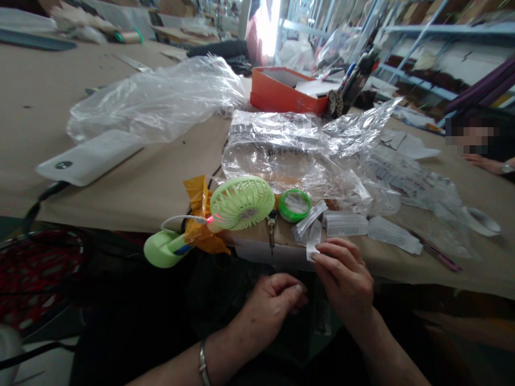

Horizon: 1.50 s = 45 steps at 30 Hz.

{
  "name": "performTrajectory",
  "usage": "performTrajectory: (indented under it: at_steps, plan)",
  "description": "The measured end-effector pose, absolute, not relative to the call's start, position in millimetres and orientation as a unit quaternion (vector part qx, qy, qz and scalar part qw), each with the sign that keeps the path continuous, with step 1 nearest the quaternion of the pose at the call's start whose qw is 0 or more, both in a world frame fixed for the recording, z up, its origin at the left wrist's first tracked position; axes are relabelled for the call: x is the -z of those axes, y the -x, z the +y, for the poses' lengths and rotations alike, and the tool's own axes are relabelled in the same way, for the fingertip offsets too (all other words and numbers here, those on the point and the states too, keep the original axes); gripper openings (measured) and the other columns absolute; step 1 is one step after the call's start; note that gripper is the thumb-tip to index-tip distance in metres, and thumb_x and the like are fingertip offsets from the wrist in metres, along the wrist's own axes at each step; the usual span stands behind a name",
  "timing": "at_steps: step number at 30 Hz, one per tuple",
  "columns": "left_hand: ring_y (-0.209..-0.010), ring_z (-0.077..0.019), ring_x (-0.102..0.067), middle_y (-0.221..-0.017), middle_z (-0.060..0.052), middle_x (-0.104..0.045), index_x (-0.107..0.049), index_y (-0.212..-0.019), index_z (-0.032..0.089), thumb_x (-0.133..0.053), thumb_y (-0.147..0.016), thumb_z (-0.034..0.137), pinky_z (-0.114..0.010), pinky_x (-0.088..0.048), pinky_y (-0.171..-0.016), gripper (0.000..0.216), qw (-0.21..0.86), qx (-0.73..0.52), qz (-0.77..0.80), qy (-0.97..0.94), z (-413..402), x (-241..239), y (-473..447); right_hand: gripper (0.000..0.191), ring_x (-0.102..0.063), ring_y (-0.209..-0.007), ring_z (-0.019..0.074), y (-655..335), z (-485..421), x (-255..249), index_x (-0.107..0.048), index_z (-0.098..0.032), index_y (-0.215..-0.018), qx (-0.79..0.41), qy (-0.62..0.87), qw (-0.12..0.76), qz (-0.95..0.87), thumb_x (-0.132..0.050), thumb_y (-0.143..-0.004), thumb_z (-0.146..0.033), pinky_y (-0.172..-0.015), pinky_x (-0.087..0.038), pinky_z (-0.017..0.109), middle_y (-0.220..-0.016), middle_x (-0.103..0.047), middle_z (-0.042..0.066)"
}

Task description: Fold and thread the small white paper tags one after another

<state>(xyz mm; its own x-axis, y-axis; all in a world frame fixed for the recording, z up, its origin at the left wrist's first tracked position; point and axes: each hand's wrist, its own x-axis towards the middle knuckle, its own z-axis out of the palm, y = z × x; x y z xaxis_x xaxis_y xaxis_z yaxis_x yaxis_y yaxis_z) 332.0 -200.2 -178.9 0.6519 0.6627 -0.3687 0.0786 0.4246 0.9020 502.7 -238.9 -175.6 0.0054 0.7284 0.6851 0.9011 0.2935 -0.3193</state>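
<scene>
Between thumb and fingertips, my right hand [348,276] pinches a small white label [313,247] at the table's front edge. That strip reaches up to a loose bundle of similar labels [308,222]. Two more label stacks, a middle one [345,223] and a right one [394,235], lie just beyond my right hand. My left hand [276,303] is held below the edge, fingers curled and thumb pressed on the index finger; whatever it holds, if anything, is hidden. Near the labels are a green round tin [295,206] and a small pointed tool [272,236].
A green fan [241,202] is fixed at the edge with brown tape [198,198]. Clear plastic bags [161,99], an orange box [289,91], a white power strip [90,158], a tape roll [482,221] and purple tweezers [440,254] lie around. Another person's hand [485,162] rests far right.
</scene>
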Motion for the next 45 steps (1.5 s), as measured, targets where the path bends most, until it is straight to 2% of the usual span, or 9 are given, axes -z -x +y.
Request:
performTrajectory:
  at_steps: [5,9,14,18,23,26,32,39,45]
  plan:
    - [-0.066,-0.0127,-0.059,-0.072,-0.004,-0.065,-0.065,-0.079,0.012,-0.063,-0.078,0.036,-0.026,-0.045,-0.065,0.024,0.852,-0.203,0.328,-0.354,-202.3,172.9,-348.6,0.016,-0.059,-0.094,0.021,-507.6,-241.3,175.1,-0.068,-0.023,-0.087,0.112,0.571,0.412,-0.701,-0.064,-0.08,-0.01,-0.082,-0.051,0.039,-0.086,-0.068,0.004]
    - [-0.071,-0.013,-0.061,-0.081,-0.007,-0.066,-0.065,-0.089,0.01,-0.059,-0.082,0.044,-0.027,-0.047,-0.069,0.035,0.915,-0.234,0.258,-0.204,-202.6,170.1,-357.6,0.015,-0.059,-0.095,0.0209,-502.3,-255.8,169.6,-0.067,-0.021,-0.087,0.078,0.538,0.421,-0.726,-0.063,-0.079,-0.009,-0.081,-0.052,0.038,-0.086,-0.068,0.004]
    - [-0.057,-0.0074,-0.055,-0.067,-0.002,-0.062,-0.065,-0.077,0.009,-0.071,-0.074,0.028,-0.018,-0.041,-0.054,0.02,0.906,-0.252,0.3,-0.158,-199.9,168.3,-370.5,0.011,-0.059,-0.094,0.0194,-487.9,-280.5,167.0,-0.065,-0.019,-0.085,0.05,0.517,0.39,-0.76,-0.061,-0.082,-0.01,-0.087,-0.048,0.039,-0.084,-0.068,0.003]
    - [-0.056,-0.0101,-0.059,-0.066,-0.004,-0.066,-0.064,-0.081,0.009,-0.066,-0.077,0.021,-0.021,-0.047,-0.056,0.013,0.884,-0.236,0.359,-0.183,-200.7,166.9,-373.8,0.019,-0.056,-0.102,0.0233,-506.0,-276.8,163.6,-0.062,-0.015,-0.105,0.061,0.537,0.368,-0.756,-0.056,-0.087,-0.019,-0.088,-0.048,0.04,-0.096,-0.066,0.009]
    - [-0.057,-0.0133,-0.062,-0.068,-0.007,-0.068,-0.064,-0.089,0.008,-0.06,-0.083,0.026,-0.025,-0.05,-0.057,0.019,0.864,-0.189,0.398,-0.244,-205.3,168.2,-368.4,0.044,-0.048,-0.112,0.032,-542.6,-251.8,160.6,-0.052,-0.012,-0.125,0.153,0.685,0.232,-0.674,-0.053,-0.088,-0.035,-0.093,-0.043,0.05,-0.116,-0.058,0.016]
    - [-0.057,-0.013,-0.062,-0.069,-0.006,-0.068,-0.064,-0.09,0.008,-0.061,-0.082,0.028,-0.025,-0.05,-0.057,0.021,0.864,-0.183,0.398,-0.249,-207.5,171.8,-365.2,0.037,-0.049,-0.111,0.0326,-547.7,-248.3,163.9,-0.058,-0.015,-0.119,0.149,0.702,0.172,-0.675,-0.051,-0.089,-0.036,-0.093,-0.042,0.05,-0.117,-0.059,0.013]
    - [-0.058,-0.0134,-0.062,-0.068,-0.006,-0.067,-0.063,-0.089,0.008,-0.059,-0.083,0.025,-0.024,-0.049,-0.056,0.018,0.855,-0.17,0.42,-0.252,-207.2,171.7,-363.4,0.013,-0.058,-0.098,0.0227,-554.8,-255.7,171.0,-0.066,-0.019,-0.094,0.127,0.664,0.273,-0.685,-0.055,-0.088,-0.024,-0.092,-0.045,0.041,-0.098,-0.067,0.006]
    - [-0.059,-0.0144,-0.063,-0.07,-0.008,-0.068,-0.065,-0.087,0.008,-0.058,-0.083,0.022,-0.026,-0.05,-0.058,0.016,0.869,-0.159,0.413,-0.223,-206.4,165.4,-364.7,0.014,-0.059,-0.103,0.0216,-544.8,-265.8,169.3,-0.065,-0.021,-0.092,0.081,0.61,0.39,-0.685,-0.056,-0.086,-0.012,-0.088,-0.048,0.04,-0.098,-0.068,0.007]
    - [-0.056,-0.0092,-0.057,-0.067,-0.006,-0.065,-0.068,-0.075,0.007,-0.068,-0.071,0.015,-0.017,-0.041,-0.05,0.01,0.905,-0.207,0.333,-0.167,-207.1,163.8,-366.8,0.013,-0.061,-0.097,0.0186,-500.8,-284.0,174.9,-0.068,-0.021,-0.089,0.028,0.484,0.368,-0.793,-0.057,-0.086,-0.013,-0.089,-0.048,0.039,-0.086,-0.07,0.003]
